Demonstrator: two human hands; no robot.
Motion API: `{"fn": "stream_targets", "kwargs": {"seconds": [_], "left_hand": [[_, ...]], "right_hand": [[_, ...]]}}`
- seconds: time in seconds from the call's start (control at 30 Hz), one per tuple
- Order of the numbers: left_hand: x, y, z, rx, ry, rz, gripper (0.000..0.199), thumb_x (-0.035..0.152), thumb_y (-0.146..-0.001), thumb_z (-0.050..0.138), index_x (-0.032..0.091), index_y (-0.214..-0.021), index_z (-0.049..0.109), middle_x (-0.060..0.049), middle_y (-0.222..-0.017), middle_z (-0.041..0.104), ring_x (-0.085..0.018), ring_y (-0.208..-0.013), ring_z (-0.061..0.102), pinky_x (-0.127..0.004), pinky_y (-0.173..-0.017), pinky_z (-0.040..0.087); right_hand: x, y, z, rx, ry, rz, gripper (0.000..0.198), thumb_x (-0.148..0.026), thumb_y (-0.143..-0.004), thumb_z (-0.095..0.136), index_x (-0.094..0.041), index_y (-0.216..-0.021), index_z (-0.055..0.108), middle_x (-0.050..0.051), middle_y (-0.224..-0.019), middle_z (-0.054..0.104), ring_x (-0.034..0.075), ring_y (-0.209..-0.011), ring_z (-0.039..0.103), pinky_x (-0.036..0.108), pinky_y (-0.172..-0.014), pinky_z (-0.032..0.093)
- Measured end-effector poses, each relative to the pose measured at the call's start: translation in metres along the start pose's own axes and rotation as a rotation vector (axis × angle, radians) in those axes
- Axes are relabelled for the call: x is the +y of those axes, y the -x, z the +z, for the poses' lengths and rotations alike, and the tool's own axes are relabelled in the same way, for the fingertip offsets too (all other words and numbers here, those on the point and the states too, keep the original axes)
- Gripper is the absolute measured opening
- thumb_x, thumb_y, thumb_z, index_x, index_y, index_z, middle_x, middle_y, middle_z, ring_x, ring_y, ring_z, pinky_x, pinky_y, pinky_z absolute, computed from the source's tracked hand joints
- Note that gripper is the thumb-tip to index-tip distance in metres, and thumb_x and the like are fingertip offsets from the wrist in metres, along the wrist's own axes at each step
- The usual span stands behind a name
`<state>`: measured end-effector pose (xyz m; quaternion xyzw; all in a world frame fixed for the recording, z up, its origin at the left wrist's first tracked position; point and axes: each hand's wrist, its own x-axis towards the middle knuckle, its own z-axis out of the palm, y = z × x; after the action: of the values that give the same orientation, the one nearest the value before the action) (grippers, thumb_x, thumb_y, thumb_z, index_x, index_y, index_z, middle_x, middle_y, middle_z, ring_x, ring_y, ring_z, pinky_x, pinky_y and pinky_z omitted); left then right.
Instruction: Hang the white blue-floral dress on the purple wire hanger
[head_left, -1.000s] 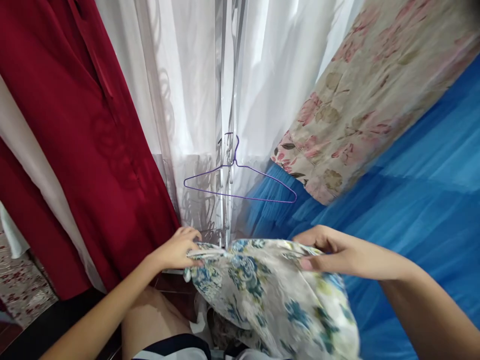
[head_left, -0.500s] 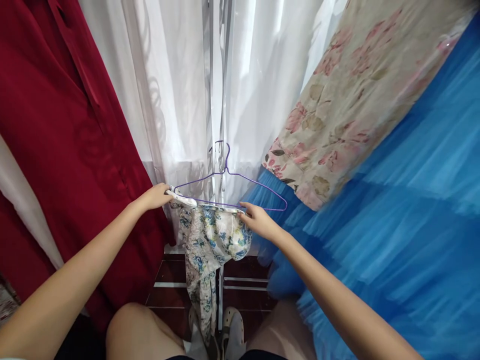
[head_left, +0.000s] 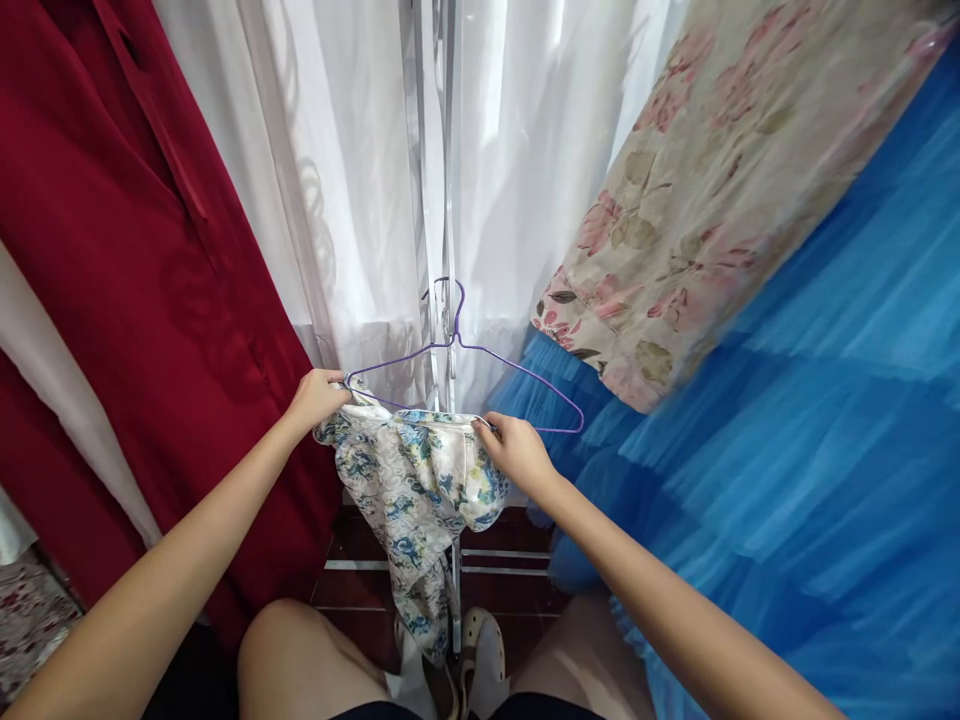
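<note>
A white dress with blue flowers [head_left: 409,480] hangs from both my hands over the floor. Its smocked part and lower end dangle downward. My left hand [head_left: 319,397] pinches one strap and the left corner of a thin purple hanger [head_left: 517,361]. The hanger's left arm passes at that strap; its right arm sticks out bare beyond the cloth. My right hand [head_left: 516,445] grips the dress's upper edge on the right, thumb and fingers closed, with the hanger's lower bar running behind. The hanger's hook points up in front of a metal rack pole.
White metal rack poles [head_left: 429,200] stand ahead, before white curtains [head_left: 360,180]. Long red garments [head_left: 150,300] hang at left. A beige dress with pink flowers [head_left: 645,240] and a blue tulle dress [head_left: 810,440] hang at right. My clogs [head_left: 482,650] rest on dark red floor tiles.
The strap side of the dress has moved onto the hanger's left end, and the cloth spreads wider to the left. My right hand keeps its grip on the upper edge.
</note>
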<state>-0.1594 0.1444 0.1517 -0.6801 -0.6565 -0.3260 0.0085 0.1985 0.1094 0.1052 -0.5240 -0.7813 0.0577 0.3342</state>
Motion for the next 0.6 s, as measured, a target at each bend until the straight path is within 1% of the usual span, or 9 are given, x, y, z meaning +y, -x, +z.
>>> {"fn": "stream_targets", "kwargs": {"seconds": [0.07,0.13,0.2,0.27,0.37,0.47,0.53,0.6], "left_hand": [[-0.001,-0.002,0.001,-0.052,0.006,0.01,0.033,0.024,-0.061,0.057,0.016,-0.086,0.078,-0.001,-0.066,0.067,-0.022,-0.073,0.065,-0.023,-0.06,0.041],[-0.002,-0.004,0.002,-0.078,-0.003,0.003,0.032,0.019,-0.055,0.059,0.017,-0.081,0.078,-0.003,-0.067,0.068,-0.024,-0.071,0.065,-0.025,-0.059,0.041],[-0.002,-0.005,0.003,-0.062,-0.01,-0.01,0.029,0.017,-0.051,0.062,0.017,-0.075,0.078,-0.006,-0.067,0.069,-0.027,-0.072,0.066,-0.027,-0.06,0.042],[-0.001,-0.005,0.001,-0.016,-0.002,-0.015,0.028,0.016,-0.051,0.063,0.018,-0.074,0.079,-0.009,-0.074,0.072,-0.03,-0.078,0.067,-0.029,-0.065,0.044],[0.003,-0.008,-0.008,0.047,0.054,-0.019,0.03,0.017,-0.053,0.063,0.018,-0.078,0.08,-0.01,-0.083,0.075,-0.031,-0.084,0.067,-0.031,-0.07,0.047],[0.013,-0.012,-0.022,0.068,0.166,-0.034,0.031,0.021,-0.058,0.063,0.015,-0.083,0.08,-0.01,-0.082,0.076,-0.027,-0.077,0.068,-0.029,-0.066,0.05],[0.026,-0.012,-0.029,0.067,0.246,-0.023,0.035,0.025,-0.065,0.06,0.015,-0.094,0.079,-0.009,-0.083,0.076,-0.022,-0.071,0.068,-0.027,-0.061,0.05],[0.044,-0.009,-0.034,0.053,0.347,0.017,0.042,0.028,-0.073,0.058,0.016,-0.11,0.074,-0.005,-0.077,0.074,-0.017,-0.06,0.064,-0.025,-0.054,0.047]], "right_hand": [[-0.003,0.002,0.0,0.001,0.015,0.013,0.035,-0.042,-0.097,0.045,-0.02,-0.073,0.06,0.003,-0.06,0.063,0.018,-0.057,0.054,0.027,-0.057,0.026],[-0.006,0.005,0.0,-0.004,0.03,0.024,0.035,-0.043,-0.097,0.044,-0.02,-0.076,0.062,0.004,-0.061,0.064,0.018,-0.058,0.055,0.027,-0.056,0.026],[-0.008,0.007,0.0,-0.01,0.044,0.033,0.036,-0.043,-0.097,0.044,-0.02,-0.077,0.063,0.004,-0.062,0.065,0.018,-0.059,0.056,0.028,-0.056,0.026],[-0.008,0.008,-0.001,-0.014,0.055,0.038,0.036,-0.042,-0.096,0.044,-0.02,-0.076,0.064,0.005,-0.063,0.066,0.019,-0.06,0.056,0.028,-0.056,0.025],[-0.007,0.007,-0.005,-0.014,0.059,0.036,0.036,-0.041,-0.095,0.046,-0.02,-0.074,0.065,0.006,-0.064,0.066,0.019,-0.06,0.055,0.028,-0.055,0.023],[-0.006,0.005,-0.008,-0.012,0.048,0.03,0.035,-0.041,-0.093,0.048,-0.02,-0.07,0.064,0.006,-0.062,0.064,0.018,-0.058,0.053,0.029,-0.055,0.022],[-0.007,0.004,-0.008,-0.018,0.029,0.022,0.035,-0.041,-0.092,0.05,-0.019,-0.068,0.063,0.005,-0.059,0.062,0.018,-0.056,0.05,0.029,-0.055,0.021],[-0.008,0.004,-0.007,-0.027,0.0,0.012,0.035,-0.041,-0.091,0.051,-0.019,-0.066,0.062,0.003,-0.056,0.059,0.016,-0.054,0.047,0.029,-0.054,0.022]]}}
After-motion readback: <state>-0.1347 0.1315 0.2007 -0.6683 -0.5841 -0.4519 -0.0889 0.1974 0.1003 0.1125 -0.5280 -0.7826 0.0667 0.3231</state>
